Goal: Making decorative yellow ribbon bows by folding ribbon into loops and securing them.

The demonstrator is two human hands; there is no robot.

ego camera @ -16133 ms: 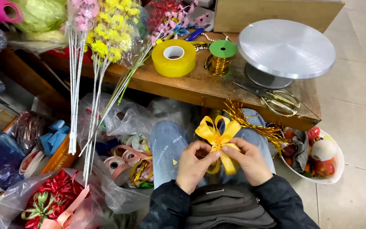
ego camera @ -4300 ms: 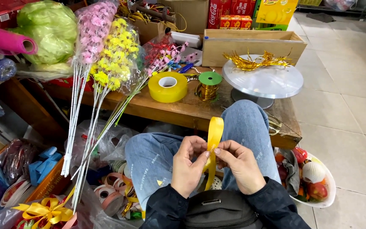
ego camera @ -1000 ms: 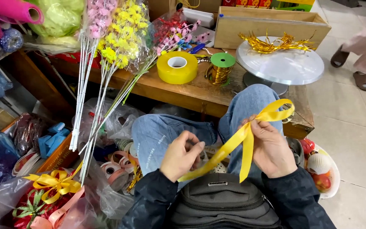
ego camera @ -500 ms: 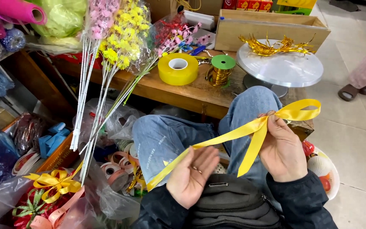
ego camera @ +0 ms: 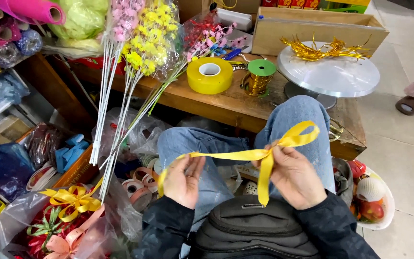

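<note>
Wood makes up the biggest thing here, a low bench (ego camera: 226,103) crossing the upper half of the view, with a silver turntable (ego camera: 329,76) at its right end carrying a gold tinsel sprig (ego camera: 327,48). A yellow tape roll (ego camera: 210,75) and a small green-capped spool (ego camera: 260,76) of gold wire stand near the middle, and stems of artificial flowers (ego camera: 135,72) lean against the bench on the left. Below, the person's knees in blue jeans (ego camera: 293,120) frame the work, and a finished yellow bow (ego camera: 73,199) lies in a bag at lower left.

The yellow ribbon (ego camera: 226,155) stretches almost level between the hands. The right hand (ego camera: 295,177) pinches it closed at the crossing of a loop; the loop rises up and right of that pinch, and a short tail hangs straight down in front of the palm. The left hand (ego camera: 183,180) lies half open, palm up, the ribbon's long end running over its fingers rather than being squeezed.

To do this fold well, I judge the pinch at the crossing should stay firm so the loop keeps its size, the ribbon should lie flat and untwisted along the stretch, and the left hand should give only light tension while it guides the length.
</note>
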